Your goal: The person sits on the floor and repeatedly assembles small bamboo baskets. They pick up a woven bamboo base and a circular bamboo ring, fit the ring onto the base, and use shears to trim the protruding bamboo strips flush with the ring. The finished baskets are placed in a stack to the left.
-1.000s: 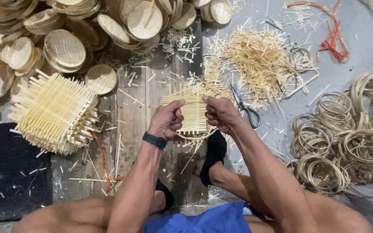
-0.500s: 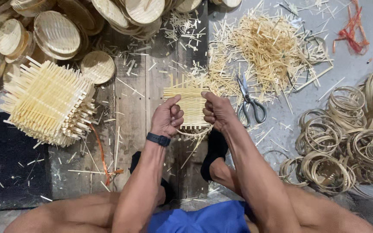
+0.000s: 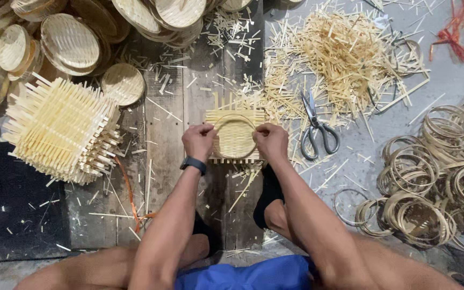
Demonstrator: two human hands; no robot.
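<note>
A small square woven bamboo mat (image 3: 235, 135) sits in front of me over the wooden boards, with a thin bamboo ring (image 3: 234, 119) pressed onto it. My left hand (image 3: 198, 142), with a dark wristband, grips the mat and ring at the left edge. On the right edge, my right hand (image 3: 272, 140) pinches the same mat and ring. Both hands hold the piece between them; the mat's lower corners are partly hidden by my fingers.
Scissors (image 3: 316, 129) lie just right of my hands. A stack of square woven mats (image 3: 60, 129) is at left, finished round trays (image 3: 71, 40) behind it. Loose bamboo strips (image 3: 345, 53) are piled at back right, bamboo rings (image 3: 430, 182) at right. A dark mat (image 3: 12, 215) lies lower left.
The view has shifted slightly. My hands have turned the mat so that the ring now lies centred on it and faces up; both hands stay on its edges.
</note>
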